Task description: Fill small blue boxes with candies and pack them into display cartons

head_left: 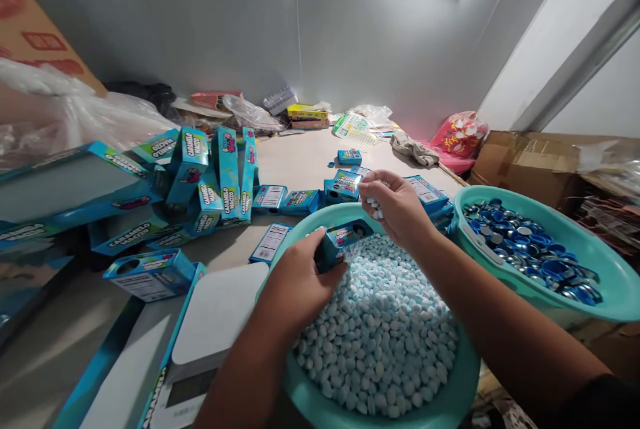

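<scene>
My left hand (303,282) is closed around a small blue candy tin (343,239), which is tilted with its round opening showing. Below it is a turquoise tub (300,389) filled with pale blue and white candies (383,329). Up and to the right of the tin, my right hand (395,206) is cupped shut on a handful of the same candies, several of which show between the fingers. The right hand is apart from the tin. Whether any candies are inside the tin is hidden.
Right, a second turquoise tub (500,266) holds blue and silver caps (535,249). Left stand a white scale (220,312), a tin (153,272) and stacked blue printed boxes (193,156). More tins (345,182) lie behind the candy tub. A cardboard box (525,162) stands far right.
</scene>
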Demonstrator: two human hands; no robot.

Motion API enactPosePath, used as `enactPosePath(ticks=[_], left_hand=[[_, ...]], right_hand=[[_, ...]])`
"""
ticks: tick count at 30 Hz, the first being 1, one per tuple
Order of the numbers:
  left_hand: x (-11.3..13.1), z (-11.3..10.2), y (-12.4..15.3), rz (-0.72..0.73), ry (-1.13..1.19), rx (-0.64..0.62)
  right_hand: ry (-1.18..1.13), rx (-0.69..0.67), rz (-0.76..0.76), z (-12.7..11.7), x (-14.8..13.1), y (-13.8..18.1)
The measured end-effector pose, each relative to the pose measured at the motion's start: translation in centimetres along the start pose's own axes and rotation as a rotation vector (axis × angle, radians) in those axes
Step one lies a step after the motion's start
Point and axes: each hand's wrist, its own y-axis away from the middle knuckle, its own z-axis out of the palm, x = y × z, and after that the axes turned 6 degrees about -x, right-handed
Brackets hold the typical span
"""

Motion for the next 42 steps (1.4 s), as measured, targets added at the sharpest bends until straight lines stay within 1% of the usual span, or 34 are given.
enactPosePath(ticks=[4, 8, 12, 19, 26, 29, 34, 37, 42], left_hand=[[0.1, 0.0, 0.1, 0.035, -0.007, -0.031], [0.0, 0.2, 0.0, 0.054, -0.023, -0.034], [-0.1, 0.2, -0.1, 0.044, -0.035, -0.024], [0.0, 0.2, -0.1, 0.055, -0.026, -0.033], [0.0, 0.2, -0.1, 0.034, -0.036, -0.03], [0.0, 0.2, 0.0, 0.018, -0.052, -0.028], [0.0, 0.2, 0.0, 0.015, -0.069, -0.03], [0.0, 0.3, 0.1, 0.014, -0.089, -0.042], [-0.3, 0.3, 0.2, 0.08, -0.136, -0.073]], right_hand=[[0.069, 0.057, -0.073, 0.3, 1.0, 0.1], [0.122, 0.058, -0.14, 0.6, 1.6, 0.7], [0.16, 0.07, -0.122, 0.9, 1.9, 1.2], [0.027, 0.056, -0.058, 0.9, 2.0, 1.0], [-0.041, 0.087, -0.028, 0.9, 2.1, 1.0], [-0.089, 0.063, -0.018, 0.9, 2.2, 1.0], [-0.086, 0.022, -0.06, 0.8, 2.2, 0.9], [-0.108, -0.021, -0.053, 0.7, 1.9, 0.9], [-0.098, -0.073, -0.035, 0.5, 1.6, 0.8]])
